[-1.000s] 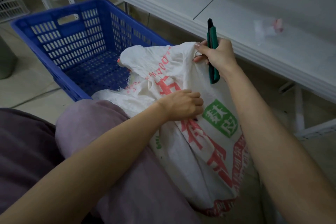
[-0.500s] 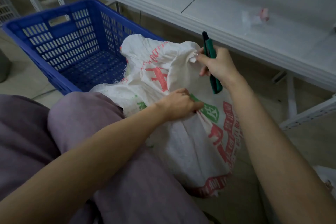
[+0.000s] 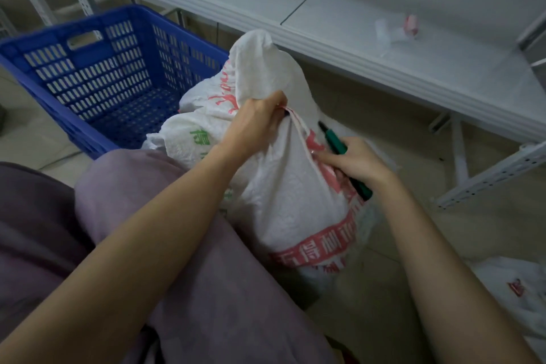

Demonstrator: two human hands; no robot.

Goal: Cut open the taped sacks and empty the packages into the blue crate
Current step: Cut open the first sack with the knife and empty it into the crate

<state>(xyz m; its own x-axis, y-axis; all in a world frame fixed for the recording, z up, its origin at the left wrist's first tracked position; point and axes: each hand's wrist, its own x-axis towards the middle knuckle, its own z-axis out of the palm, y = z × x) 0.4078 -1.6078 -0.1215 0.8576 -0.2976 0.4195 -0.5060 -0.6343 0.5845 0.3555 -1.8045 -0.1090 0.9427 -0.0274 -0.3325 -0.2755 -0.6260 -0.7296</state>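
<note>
A white woven sack with red and green print stands on the floor against my knee, its top lifted beside the blue crate. My left hand grips a bunched fold of the sack near its top. My right hand holds a green utility knife against the sack's right side, its fingers also on the fabric. The knife's black tip points up and left. No packages show inside the crate.
A white metal shelf runs across the back, low over the floor, with a small pink and white scrap on it. Another white sack lies on the floor at the lower right. My knee in purple cloth fills the foreground.
My left hand moved up the sack and gathered its top. My right hand dropped with the knife from the sack's top to its right side. The sack stands more upright.
</note>
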